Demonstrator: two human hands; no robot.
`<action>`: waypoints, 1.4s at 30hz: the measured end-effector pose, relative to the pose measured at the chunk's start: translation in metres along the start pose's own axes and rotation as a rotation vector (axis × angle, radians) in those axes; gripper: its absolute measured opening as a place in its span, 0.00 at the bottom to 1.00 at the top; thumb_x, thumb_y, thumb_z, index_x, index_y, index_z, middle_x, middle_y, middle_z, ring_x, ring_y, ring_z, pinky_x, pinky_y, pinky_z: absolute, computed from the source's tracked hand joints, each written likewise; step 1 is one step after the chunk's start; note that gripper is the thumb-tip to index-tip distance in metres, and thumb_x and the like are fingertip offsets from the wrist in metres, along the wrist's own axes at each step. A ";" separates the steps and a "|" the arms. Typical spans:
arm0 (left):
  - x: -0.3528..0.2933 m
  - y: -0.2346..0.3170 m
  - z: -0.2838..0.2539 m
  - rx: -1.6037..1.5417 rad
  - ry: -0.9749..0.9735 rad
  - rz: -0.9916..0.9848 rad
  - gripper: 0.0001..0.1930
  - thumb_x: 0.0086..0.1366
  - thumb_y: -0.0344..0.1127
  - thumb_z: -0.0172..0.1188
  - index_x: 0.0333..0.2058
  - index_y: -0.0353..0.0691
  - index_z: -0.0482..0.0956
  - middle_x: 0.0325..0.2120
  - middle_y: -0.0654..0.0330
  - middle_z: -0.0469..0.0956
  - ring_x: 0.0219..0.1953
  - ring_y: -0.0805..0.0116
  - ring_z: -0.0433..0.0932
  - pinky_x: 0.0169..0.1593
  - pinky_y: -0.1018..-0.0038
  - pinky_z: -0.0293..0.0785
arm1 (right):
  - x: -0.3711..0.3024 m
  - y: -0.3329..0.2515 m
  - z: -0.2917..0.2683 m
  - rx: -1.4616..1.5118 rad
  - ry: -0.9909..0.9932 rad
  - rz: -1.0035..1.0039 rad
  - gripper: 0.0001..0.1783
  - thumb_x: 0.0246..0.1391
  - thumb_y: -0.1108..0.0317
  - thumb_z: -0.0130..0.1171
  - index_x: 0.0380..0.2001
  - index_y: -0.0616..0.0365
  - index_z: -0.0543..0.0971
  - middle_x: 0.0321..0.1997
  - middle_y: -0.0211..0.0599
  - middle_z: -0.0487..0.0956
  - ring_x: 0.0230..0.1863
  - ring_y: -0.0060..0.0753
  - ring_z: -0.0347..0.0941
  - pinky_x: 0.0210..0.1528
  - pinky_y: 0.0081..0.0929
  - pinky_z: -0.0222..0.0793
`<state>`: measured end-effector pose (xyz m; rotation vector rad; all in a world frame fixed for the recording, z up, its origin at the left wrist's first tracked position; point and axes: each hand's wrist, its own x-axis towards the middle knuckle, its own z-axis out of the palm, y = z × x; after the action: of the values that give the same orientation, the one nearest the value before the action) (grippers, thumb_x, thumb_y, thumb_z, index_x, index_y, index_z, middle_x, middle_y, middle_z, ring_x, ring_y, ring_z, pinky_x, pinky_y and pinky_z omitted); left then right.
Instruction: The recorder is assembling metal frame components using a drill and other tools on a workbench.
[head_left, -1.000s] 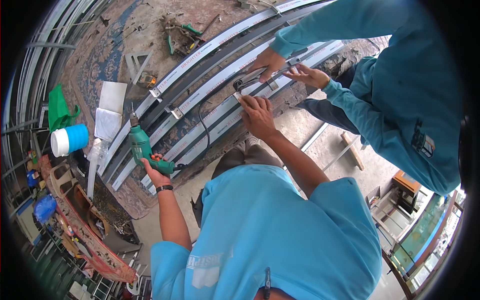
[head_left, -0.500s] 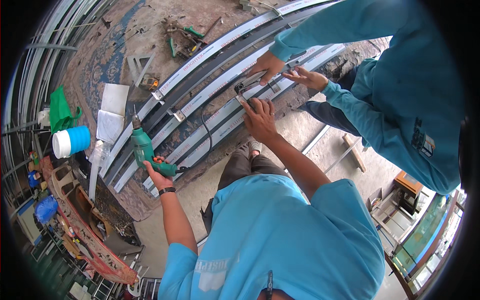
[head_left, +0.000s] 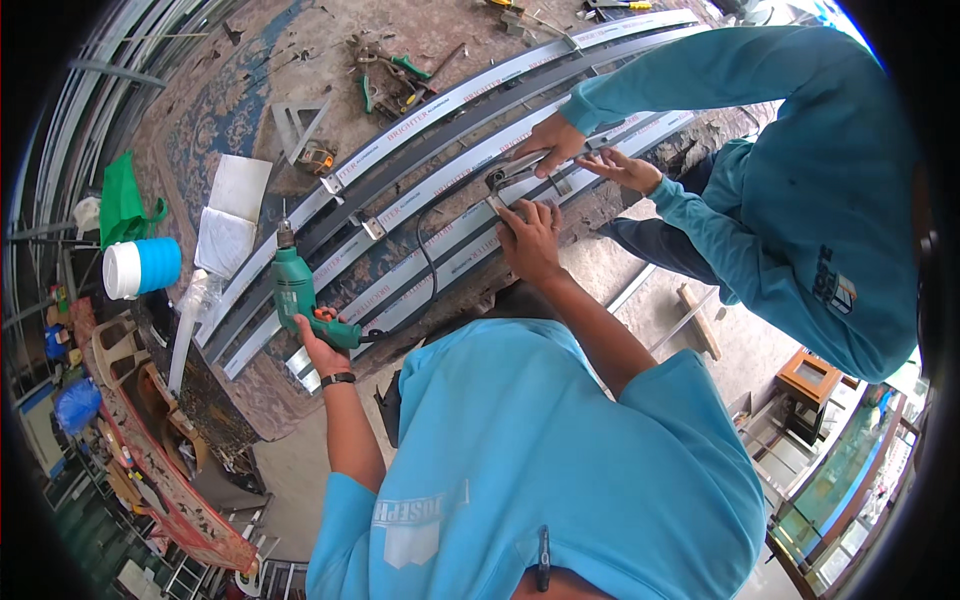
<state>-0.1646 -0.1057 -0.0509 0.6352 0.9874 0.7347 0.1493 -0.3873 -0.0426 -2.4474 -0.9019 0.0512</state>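
My left hand [head_left: 322,350] is wrapped round the handle of a green power drill [head_left: 294,285], its bit pointing away from me above the bars. My right hand [head_left: 533,245] rests with bent fingers on the edge of a film-covered aluminium bar [head_left: 455,262], beside a small metal piece [head_left: 496,203]; its exact hold is partly hidden. Opposite, a co-worker's hand [head_left: 553,142] presses down near a metal bracket [head_left: 512,178], while their other hand [head_left: 625,172] is held palm up by the bar ends. The drill's black cord [head_left: 432,262] loops across the bars.
Several long bars lie side by side on a worn carpet-covered table. Pliers [head_left: 405,85], a triangular square [head_left: 298,130] and a tape measure [head_left: 318,158] lie beyond them. At left are papers [head_left: 230,215], a blue-and-white jug [head_left: 140,268] and a green bag [head_left: 128,205].
The view has shifted, and my shirt now hides my legs. My left hand still grips the drill, and my right hand stays at the bar. The co-worker's hands remain near the bracket.
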 end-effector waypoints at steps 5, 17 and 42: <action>0.000 0.001 -0.004 -0.036 0.004 -0.049 0.27 0.72 0.63 0.55 0.44 0.40 0.74 0.36 0.60 0.77 0.38 0.66 0.78 0.43 0.65 0.80 | 0.005 -0.001 0.000 0.023 0.042 -0.003 0.16 0.60 0.60 0.63 0.50 0.46 0.85 0.54 0.37 0.77 0.63 0.48 0.67 0.73 0.59 0.45; -0.001 -0.001 -0.008 -0.033 0.017 -0.032 0.26 0.72 0.61 0.57 0.44 0.39 0.74 0.35 0.60 0.77 0.40 0.66 0.78 0.42 0.64 0.81 | 0.011 0.005 -0.002 0.039 0.004 -0.037 0.14 0.59 0.59 0.64 0.48 0.43 0.87 0.50 0.31 0.79 0.61 0.44 0.69 0.73 0.63 0.44; -0.001 -0.001 -0.010 -0.019 0.048 -0.046 0.27 0.72 0.62 0.57 0.44 0.39 0.75 0.35 0.60 0.77 0.39 0.65 0.79 0.42 0.64 0.81 | 0.015 0.016 0.013 0.024 0.110 -0.087 0.08 0.53 0.58 0.68 0.37 0.42 0.87 0.46 0.27 0.79 0.57 0.40 0.71 0.67 0.56 0.51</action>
<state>-0.1740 -0.1061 -0.0556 0.5789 1.0350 0.7208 0.1679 -0.3826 -0.0594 -2.3610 -0.9515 -0.1022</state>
